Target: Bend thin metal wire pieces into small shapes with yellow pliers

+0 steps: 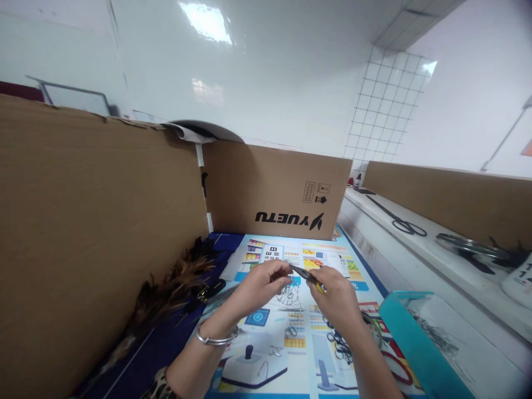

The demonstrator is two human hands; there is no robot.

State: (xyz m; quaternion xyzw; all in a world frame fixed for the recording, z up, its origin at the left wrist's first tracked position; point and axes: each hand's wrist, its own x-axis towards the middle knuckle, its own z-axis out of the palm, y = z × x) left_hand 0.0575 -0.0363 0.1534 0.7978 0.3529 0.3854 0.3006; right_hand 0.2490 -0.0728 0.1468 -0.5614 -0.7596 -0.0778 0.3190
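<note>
My right hand (pixel 334 291) is closed around the yellow handles of a pair of pliers (pixel 304 273), whose dark jaws point left. The tips of the jaws meet the fingers of my left hand (pixel 266 282). Thumb and fingertips of that hand are pinched together. Whatever lies between them is too small to make out, though it may be thin wire. Just below the hands, a loose tangle of thin bent wire pieces (pixel 290 297) lies on the printed mat (pixel 299 377). A silver bangle (pixel 216 339) circles my left wrist.
A teal-edged box (pixel 419 338) with thin metal wires stands at the right. Dark looped items (pixel 341 348) lie beside my right forearm. Brown feathers (pixel 166 291) lie along the left cardboard wall (pixel 95 221). Another cardboard panel (pixel 274 183) closes the back. Scissors (pixel 405 226) rest on the right ledge.
</note>
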